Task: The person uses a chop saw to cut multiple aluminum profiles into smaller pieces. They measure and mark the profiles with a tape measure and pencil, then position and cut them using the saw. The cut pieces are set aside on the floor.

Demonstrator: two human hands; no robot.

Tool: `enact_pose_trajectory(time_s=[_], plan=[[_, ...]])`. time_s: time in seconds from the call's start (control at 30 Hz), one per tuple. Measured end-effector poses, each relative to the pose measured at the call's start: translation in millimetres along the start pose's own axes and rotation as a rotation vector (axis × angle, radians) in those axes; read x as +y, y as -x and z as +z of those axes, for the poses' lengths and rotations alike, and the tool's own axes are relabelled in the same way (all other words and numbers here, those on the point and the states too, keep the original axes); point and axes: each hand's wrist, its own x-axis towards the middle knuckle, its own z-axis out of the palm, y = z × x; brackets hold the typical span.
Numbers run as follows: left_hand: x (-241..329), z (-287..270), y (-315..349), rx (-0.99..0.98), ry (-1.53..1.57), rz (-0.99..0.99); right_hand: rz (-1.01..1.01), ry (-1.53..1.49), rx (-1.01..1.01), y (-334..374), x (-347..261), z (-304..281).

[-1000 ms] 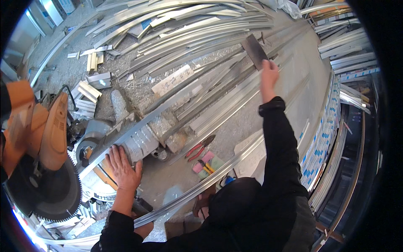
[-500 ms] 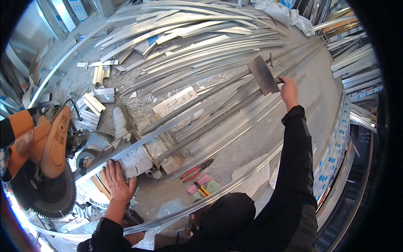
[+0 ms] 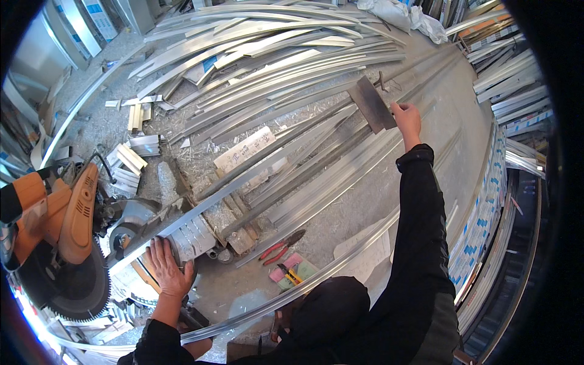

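- The left hand (image 3: 167, 267) is laid just beside the blade of the orange saw (image 3: 78, 213), its fingers spread and unclenched over the saw's table, fingertips at the edge of a long pale metal strip (image 3: 228, 187); whether the strip is pressed cannot be told.
- The strip is laid slantwise across the saw's table and extended away to the saw's far right.
- To the right of the saw, red-handled pliers (image 3: 274, 252) are seen on the floor, with a yellow-and-black cutter (image 3: 291, 274) placed on a pink-and-green pad (image 3: 306, 266) just beside them.
- Well apart from the saw, to its far right, a dark rectangular plate (image 3: 371, 104) is seen; the right hand (image 3: 407, 120) is held at its right edge, fingers curled, though what is grasped cannot be told.
- Beyond the saw, many metal profiles (image 3: 286, 70) are heaped on the floor.
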Motion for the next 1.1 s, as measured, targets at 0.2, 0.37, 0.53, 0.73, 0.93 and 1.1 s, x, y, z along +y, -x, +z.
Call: enact_pose_trajectory(time_s=[0.2, 0.37, 0.53, 0.73, 0.93, 1.1], plan=[[-1, 1, 0, 0.017, 0.000, 0.013, -0.460, 0.353, 0.239, 13, 3, 9], [0, 1, 0, 0.027, -0.002, 0.022, -0.427, 0.631, 0.054, 11, -21, 24], [1, 0, -1, 0.029, -0.004, 0.021, -0.348, 0.639, -0.091, 18, -34, 30], [0, 1, -1, 0.046, 0.005, 0.038, -0.484, 0.524, -0.076, 47, -37, 29], [-1, 2, 0, 0.043, 0.000, 0.028, -0.508, 0.484, -0.063, 57, -42, 28], [0, 0, -1, 0.038, -0.004, 0.024, -0.550, 0.389, -0.098, 51, -32, 26]])
